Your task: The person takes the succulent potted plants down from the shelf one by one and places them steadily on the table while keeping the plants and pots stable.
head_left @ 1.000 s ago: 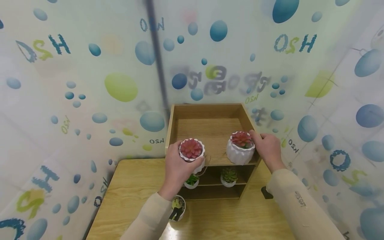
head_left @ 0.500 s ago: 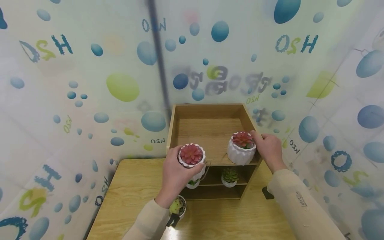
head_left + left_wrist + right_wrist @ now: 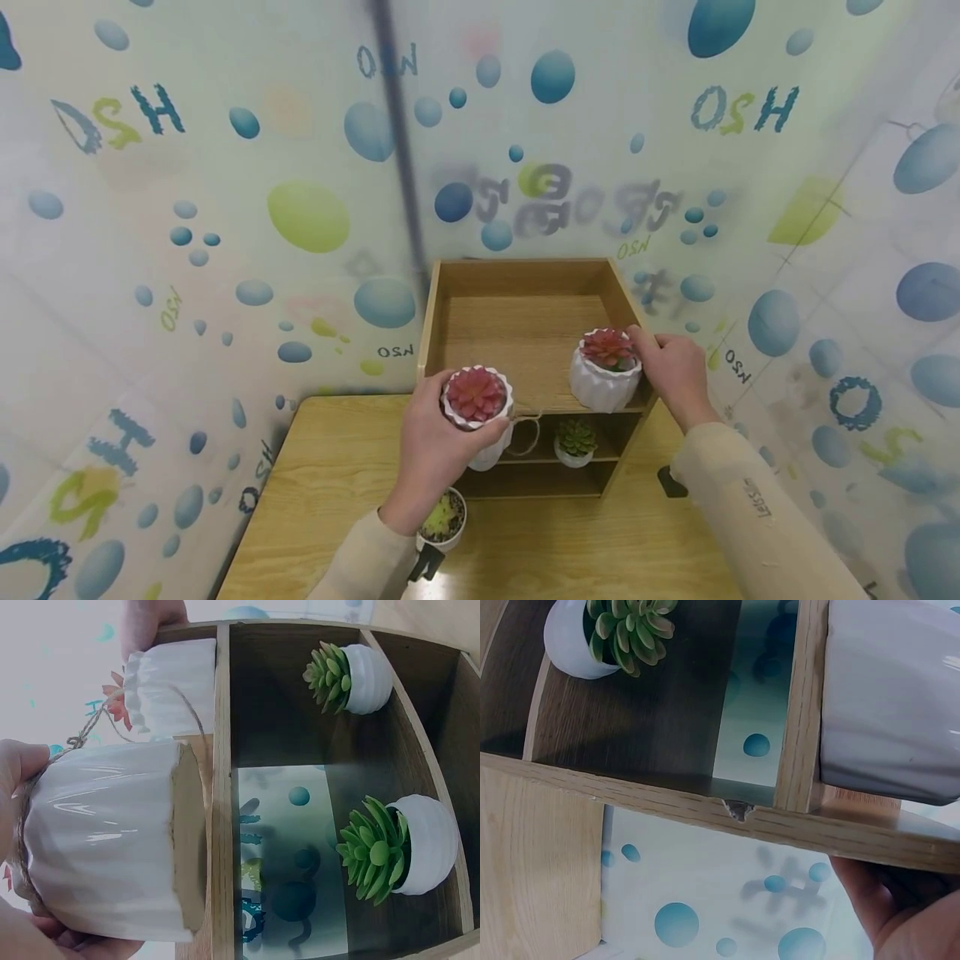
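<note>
My left hand point(image 3: 437, 442) grips a white ribbed pot with a red succulent point(image 3: 477, 395), thumb and fingers round its side. Twine point(image 3: 534, 433) is tied about this pot, and a loop hangs loose. In the left wrist view the pot's unglazed base is beside the front edge of the wooden shelf's point(image 3: 223, 795) upper board, and I cannot tell if they touch. My right hand point(image 3: 673, 372) holds the shelf's right side panel, fingers partly hidden behind it. Close to that hand, a second white pot with a red succulent point(image 3: 606, 371) stands on the top level.
On the middle level sit two small white pots with green succulents, the right one point(image 3: 575, 442) and the left one point(image 3: 424, 844). Another potted succulent point(image 3: 442, 521) stands on the wooden table point(image 3: 337, 467) near my left wrist. A patterned wall point(image 3: 315, 125) rises behind the shelf.
My left hand has lowered the red succulent's pot slightly toward me, and it now hides the left green succulent in the head view. The twine loop has swung out. My right hand stays at the side panel.
</note>
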### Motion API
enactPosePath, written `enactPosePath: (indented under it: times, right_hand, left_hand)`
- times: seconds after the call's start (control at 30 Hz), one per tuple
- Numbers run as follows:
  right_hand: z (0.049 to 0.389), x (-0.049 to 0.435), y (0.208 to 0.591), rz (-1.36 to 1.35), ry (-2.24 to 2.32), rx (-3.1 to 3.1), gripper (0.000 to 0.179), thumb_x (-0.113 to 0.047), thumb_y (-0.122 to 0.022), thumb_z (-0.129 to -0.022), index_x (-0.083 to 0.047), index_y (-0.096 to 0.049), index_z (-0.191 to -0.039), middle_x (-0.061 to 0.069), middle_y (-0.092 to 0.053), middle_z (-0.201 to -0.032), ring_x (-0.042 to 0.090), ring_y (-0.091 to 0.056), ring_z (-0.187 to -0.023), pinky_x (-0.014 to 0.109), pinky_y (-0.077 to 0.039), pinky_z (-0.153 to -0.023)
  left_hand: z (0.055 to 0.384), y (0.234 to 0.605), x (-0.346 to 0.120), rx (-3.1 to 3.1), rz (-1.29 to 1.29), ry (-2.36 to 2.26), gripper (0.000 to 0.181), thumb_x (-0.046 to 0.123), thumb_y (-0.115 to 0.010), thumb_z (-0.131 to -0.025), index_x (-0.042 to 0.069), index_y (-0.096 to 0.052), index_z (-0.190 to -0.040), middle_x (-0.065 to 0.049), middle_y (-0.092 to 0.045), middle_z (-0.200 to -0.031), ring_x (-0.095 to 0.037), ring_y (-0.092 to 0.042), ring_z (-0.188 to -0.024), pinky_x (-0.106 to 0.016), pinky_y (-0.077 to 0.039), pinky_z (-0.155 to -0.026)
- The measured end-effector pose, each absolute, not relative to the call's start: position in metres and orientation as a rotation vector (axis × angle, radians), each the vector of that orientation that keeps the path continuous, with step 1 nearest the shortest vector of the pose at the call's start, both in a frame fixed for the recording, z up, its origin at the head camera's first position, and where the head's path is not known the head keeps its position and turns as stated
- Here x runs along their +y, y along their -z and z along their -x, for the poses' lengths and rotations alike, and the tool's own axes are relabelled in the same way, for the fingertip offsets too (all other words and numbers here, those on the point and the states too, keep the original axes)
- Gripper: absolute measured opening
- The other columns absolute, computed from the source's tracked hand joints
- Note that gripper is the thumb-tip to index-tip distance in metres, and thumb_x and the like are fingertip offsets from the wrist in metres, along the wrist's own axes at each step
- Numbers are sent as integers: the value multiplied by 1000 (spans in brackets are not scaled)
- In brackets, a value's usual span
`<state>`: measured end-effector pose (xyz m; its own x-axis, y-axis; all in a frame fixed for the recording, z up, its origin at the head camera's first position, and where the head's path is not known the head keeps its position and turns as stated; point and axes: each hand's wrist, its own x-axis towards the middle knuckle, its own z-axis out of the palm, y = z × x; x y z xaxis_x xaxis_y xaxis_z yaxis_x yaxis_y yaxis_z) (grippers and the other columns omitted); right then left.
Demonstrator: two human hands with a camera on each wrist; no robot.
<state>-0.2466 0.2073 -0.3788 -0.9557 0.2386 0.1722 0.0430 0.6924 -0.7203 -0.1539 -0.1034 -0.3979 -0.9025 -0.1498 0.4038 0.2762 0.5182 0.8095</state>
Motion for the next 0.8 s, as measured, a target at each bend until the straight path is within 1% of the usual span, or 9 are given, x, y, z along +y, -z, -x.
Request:
enactPosePath:
  times: [0.3,0.53,0.8]
  right_hand:
    - [247,210,377,178,-1078,-2690,63,-54,-50,-102,-11,-39,-57,-2,-35,-50,20,-37,-51,31,-30,-48]
    - [247,213,371,127,-1063,-2755,62,-51,-45,-105,-11,-40,-57,-1,-36,-51,21,-39,-52,32,-31,-50]
    - [248,216,369,75,-1027,-2819,61,-48,-40,-107,-11,-43,-59,0,-39,-55,22,-43,-58,33,-35,-54]
  left_hand:
    - [150,402,-106,-2320,127,1328,78,30,-99,-59,5,-66,-125,-6,-67,-111,-22,-64,-100,-44,-56,-87]
    - [149,404,-108,-2301,163,1314,78,32,-99,-59,4,-66,-124,-7,-69,-111,-23,-65,-100,-44,-56,-86]
    - [145,404,-111,-2311,185,1324,79,31,-100,-58,7,-66,-125,-3,-68,-112,-18,-65,-100,-41,-57,-87]
